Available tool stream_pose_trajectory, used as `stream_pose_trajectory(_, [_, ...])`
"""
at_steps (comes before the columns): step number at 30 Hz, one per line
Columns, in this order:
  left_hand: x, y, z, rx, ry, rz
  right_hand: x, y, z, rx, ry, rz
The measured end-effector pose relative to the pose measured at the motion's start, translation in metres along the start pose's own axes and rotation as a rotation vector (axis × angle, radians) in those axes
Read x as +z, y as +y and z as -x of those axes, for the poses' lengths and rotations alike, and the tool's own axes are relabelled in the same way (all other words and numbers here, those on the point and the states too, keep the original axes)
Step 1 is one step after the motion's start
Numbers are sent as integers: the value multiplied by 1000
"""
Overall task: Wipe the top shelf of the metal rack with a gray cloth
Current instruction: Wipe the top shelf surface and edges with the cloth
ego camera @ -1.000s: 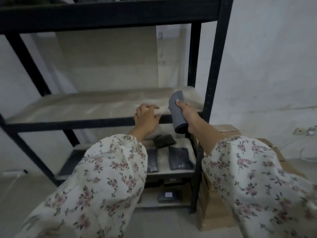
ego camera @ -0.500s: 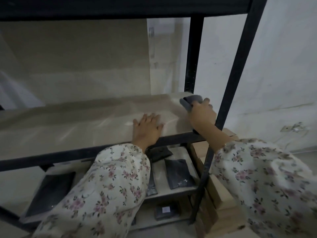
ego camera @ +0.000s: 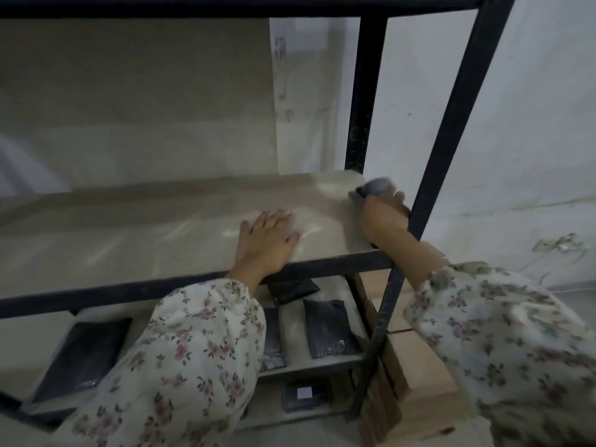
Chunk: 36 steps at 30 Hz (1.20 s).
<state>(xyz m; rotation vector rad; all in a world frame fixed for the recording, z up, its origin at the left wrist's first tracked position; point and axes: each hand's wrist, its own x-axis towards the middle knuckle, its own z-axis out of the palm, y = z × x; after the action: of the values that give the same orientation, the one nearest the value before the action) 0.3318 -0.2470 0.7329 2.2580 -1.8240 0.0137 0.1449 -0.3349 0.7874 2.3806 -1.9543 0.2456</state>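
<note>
At the back right corner of the pale, dusty board shelf point(ego camera: 161, 240), the right hand point(ego camera: 383, 214) grips the small gray cloth point(ego camera: 374, 187). The left hand point(ego camera: 267, 243) lies flat, empty. Pressing down and pulling slowly across should work best.

Gray cloth point(ego camera: 374, 188) bunched, pressed on beige shelf point(ego camera: 161, 233) at far right corner, beside black metal rack point(ego camera: 356, 124) rear post.
</note>
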Motion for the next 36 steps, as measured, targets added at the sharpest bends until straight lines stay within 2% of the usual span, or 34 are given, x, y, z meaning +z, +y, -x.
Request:
stream_pose_trajectory(2, [1, -1, 0, -11, 8, 1, 8, -4, 4, -35, -38, 9])
stream_pose_trajectory(7, [2, -3, -1, -3, 15, -13, 11, -12, 9, -336, 2, -328])
stream_pose_trajectory(8, [2, -3, -1, -1, 13, -14, 8, -8, 5, -304, 52, -347])
stream_pose_trajectory(10, [2, -4, -2, 1, 3, -8, 2, 1, -8, -71, 119, -400])
stream_pose_trajectory(12, [4, -6, -1, 3, -12, -2, 2, 4, -17, 132, 16, -346])
stream_pose_trajectory(13, [4, -6, -1, 4, -20, -3, 4, 2, -18, 144, -16, -261])
stream_pose_trajectory(16, [2, -10, -4, 30, -39, 0, 16, -19, -11, 5, -85, -178])
stream_pose_trajectory(19, [-1, -17, -8, 80, -53, 10, 22, -33, -4, -298, -1, -198])
stream_pose_trajectory(20, [-2, -20, -11, 89, -58, 18, 18, -31, -9, -343, 3, -231])
stream_pose_trajectory(21, [-4, -23, -13, 93, -59, 29, 13, -28, -17, -318, 7, -256])
stream_pose_trajectory(25, [-12, -34, -15, 139, -65, 51, 12, -15, -58, 241, 35, -267])
stream_pose_trajectory(26, [-14, -39, -12, 170, -84, 56, 16, -19, -59, 304, 41, -295])
stream_pose_trajectory(28, [-20, -52, -3, 243, -139, 58, 23, -33, -52, 239, 43, -329])
stream_pose_trajectory(31, [-25, -69, 12, 336, -192, 26, 29, -47, -45, -226, -25, -289])
stream_pose_trajectory(32, [-26, -71, 15, 351, -199, 9, 26, -46, -49, -272, -31, -316])
stream_pose_trajectory(33, [-26, -72, 15, 359, -206, -7, 24, -44, -56, -248, -28, -384])
stream_pose_trajectory(36, [-24, -71, 11, 359, -196, -28, 23, -35, -87, 46, 46, -514])
